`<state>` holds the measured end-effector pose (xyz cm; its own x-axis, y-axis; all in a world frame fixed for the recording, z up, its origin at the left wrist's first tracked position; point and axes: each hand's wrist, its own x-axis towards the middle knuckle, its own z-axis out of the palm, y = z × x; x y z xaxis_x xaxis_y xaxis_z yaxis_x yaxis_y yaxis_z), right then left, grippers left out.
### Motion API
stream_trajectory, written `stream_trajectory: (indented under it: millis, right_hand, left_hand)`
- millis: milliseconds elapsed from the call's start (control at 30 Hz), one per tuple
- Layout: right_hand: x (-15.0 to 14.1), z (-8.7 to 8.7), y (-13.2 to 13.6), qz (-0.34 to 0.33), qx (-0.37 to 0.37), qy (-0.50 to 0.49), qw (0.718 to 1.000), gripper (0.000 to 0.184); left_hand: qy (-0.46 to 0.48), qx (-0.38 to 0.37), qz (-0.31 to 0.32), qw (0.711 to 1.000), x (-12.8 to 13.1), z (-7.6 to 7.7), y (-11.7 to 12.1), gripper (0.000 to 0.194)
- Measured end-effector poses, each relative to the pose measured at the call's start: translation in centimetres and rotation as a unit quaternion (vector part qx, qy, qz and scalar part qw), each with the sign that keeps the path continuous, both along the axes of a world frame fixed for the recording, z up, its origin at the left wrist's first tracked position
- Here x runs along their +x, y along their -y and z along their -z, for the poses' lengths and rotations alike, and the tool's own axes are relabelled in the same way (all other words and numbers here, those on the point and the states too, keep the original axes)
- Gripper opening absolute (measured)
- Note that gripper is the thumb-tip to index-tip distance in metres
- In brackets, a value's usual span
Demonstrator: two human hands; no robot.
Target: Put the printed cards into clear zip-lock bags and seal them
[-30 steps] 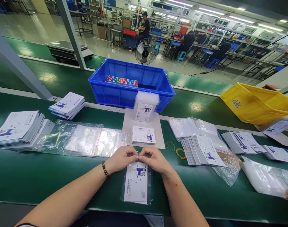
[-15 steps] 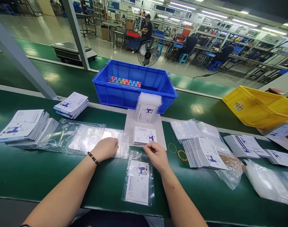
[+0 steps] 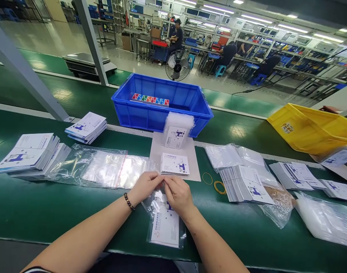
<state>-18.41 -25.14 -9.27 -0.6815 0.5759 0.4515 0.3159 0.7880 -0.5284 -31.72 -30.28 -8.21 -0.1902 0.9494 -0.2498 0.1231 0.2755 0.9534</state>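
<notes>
My left hand [image 3: 147, 186] and my right hand [image 3: 177, 194] meet in front of me, fingers pinched on the top edge of a clear plastic bag [image 3: 150, 204]. Part of that bag hangs below my fingers. Beneath them, a bagged booklet [image 3: 165, 225] with a purple picture lies on the green bench, its upper end partly covered. Just beyond my hands a small stack of booklets [image 3: 175, 163] rests on a grey cardboard sheet [image 3: 194, 163]. To the left is a pile of empty clear bags [image 3: 105, 168].
A blue bin [image 3: 162, 115] stands behind the cardboard, with a bag of booklets [image 3: 176, 136] leaning on it. Booklet stacks [image 3: 28, 151] lie at left, others [image 3: 247, 185] at right. Yellow rubber bands [image 3: 220, 187] sit nearby. A yellow bin [image 3: 313, 127] tilts at far right.
My left hand has moved right from the pile of empty bags to my right hand, bringing a clear bag over the bagged booklet. My right hand has shifted slightly left and down.
</notes>
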Motion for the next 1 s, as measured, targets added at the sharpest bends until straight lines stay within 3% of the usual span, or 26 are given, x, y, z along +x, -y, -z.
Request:
stream_trajectory:
  millis: [200, 300, 400, 500, 600, 767, 867, 933, 1000]
  right_hand:
    - [-0.1, -0.7, -0.1, 0.006, -0.133, -0.023, 0.991, 0.013]
    - [0.0, -0.6, -0.2, 0.025, -0.155, -0.011, 0.988, 0.019]
    - [0.0, 0.0, -0.3, 0.045, -0.1, 0.018, 0.994, 0.023]
    - [-0.2, 0.6, -0.5, 0.105, 0.009, 0.042, 0.994, 0.024]
    - [0.0, 0.6, -0.9, 0.149, 0.082, 0.029, 0.985, 0.025]
    - [0.5, -0.3, -0.8, 0.013, 0.103, 0.034, 0.994, 0.023]
    - [0.8, -0.5, -1.0, -0.041, 0.041, 0.051, 0.997, 0.021]
    - [1.2, -0.8, -1.4, -0.07, -0.041, 0.043, 0.996, 0.022]
    - [1.7, -1.4, -2.0, -0.102, -0.133, 0.05, 0.985, 0.02]
  left_hand:
    - [0.033, 0.017, -0.027, 0.999, 0.2, 0.4, -0.1, 0.028]
    - [-0.001, 0.039, -0.005, 0.999, 0.4, 0.4, 0.0, 0.029]
    - [-0.062, 0.05, 0.028, 0.996, 0.8, 0.3, 0.2, 0.028]
    - [-0.111, 0.041, 0.043, 0.992, 1.1, 0.3, 0.3, 0.027]
    - [-0.093, 0.017, 0.044, 0.995, 1.1, 0.4, 0.1, 0.028]
    - [-0.012, -0.019, -0.022, 1.0, -0.3, 0.4, -0.2, 0.031]
    - [-0.086, 0.058, -0.036, 0.994, -1.2, -0.4, 0.0, 0.028]
    - [-0.188, 0.171, 0.001, 0.967, -1.5, -1.1, 0.2, 0.02]
    - [-0.258, 0.221, 0.1, 0.935, -1.7, -1.6, 0.5, 0.014]
